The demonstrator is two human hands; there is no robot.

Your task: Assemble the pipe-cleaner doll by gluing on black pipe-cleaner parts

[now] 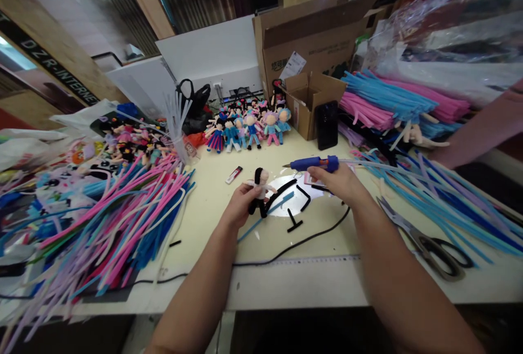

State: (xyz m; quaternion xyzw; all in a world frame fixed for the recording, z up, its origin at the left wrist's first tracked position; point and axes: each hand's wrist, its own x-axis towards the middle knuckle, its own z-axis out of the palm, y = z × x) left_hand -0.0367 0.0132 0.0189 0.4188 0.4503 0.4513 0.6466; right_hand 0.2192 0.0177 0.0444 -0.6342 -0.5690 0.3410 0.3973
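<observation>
Near the middle of the pale worktable (pixel 286 245), the person's left hand (pixel 239 204) is closed around a small pipe-cleaner doll (pixel 259 190), black-haired and black-legged, held upright just above the surface. The right hand (pixel 337 179) grips a blue glue gun (pixel 314 164), nozzle pointing left toward the doll, its black cord (pixel 302 242) trailing across the table towards the near edge. Cut black pieces (pixel 295 223) lie just right of the doll on a shiny patch. Scissors (pixel 425 242) rest near right; finished dolls (pixel 249 125) stand in a row far behind. The left fingers sit very close to where the nozzle points, so hot glue could likely catch them. The trailing cord could also snag loose pieces or drag them about.
</observation>
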